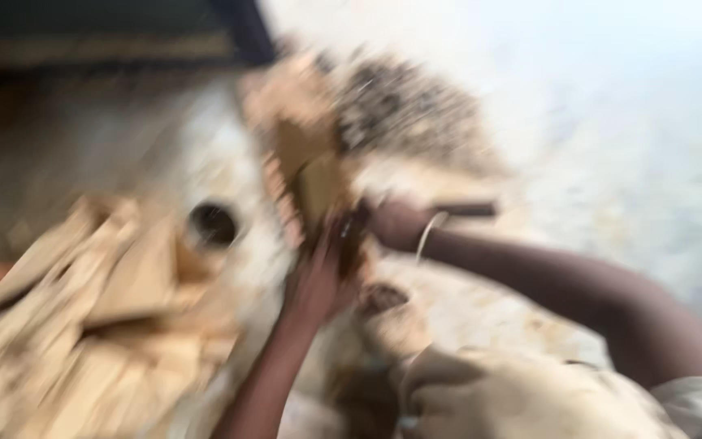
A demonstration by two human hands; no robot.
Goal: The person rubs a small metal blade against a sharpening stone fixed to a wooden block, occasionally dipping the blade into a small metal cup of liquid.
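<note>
The view is heavily blurred by motion. My left hand [314,280] reaches up from the bottom centre and touches a pale wooden piece [310,175] that stands in front of me. My right hand [396,223] comes in from the right, a thin bangle on its wrist, and is closed around a dark handle-like tool [469,209] next to the same piece. Whether my left hand grips the wood or only steadies it is lost in the blur.
A pile of pale wood offcuts [91,325] lies at the lower left. A round dark hole [213,223] shows in a whitish surface. Dark speckled debris [404,106] lies behind the hands. My cloth-covered knee [489,398] fills the bottom.
</note>
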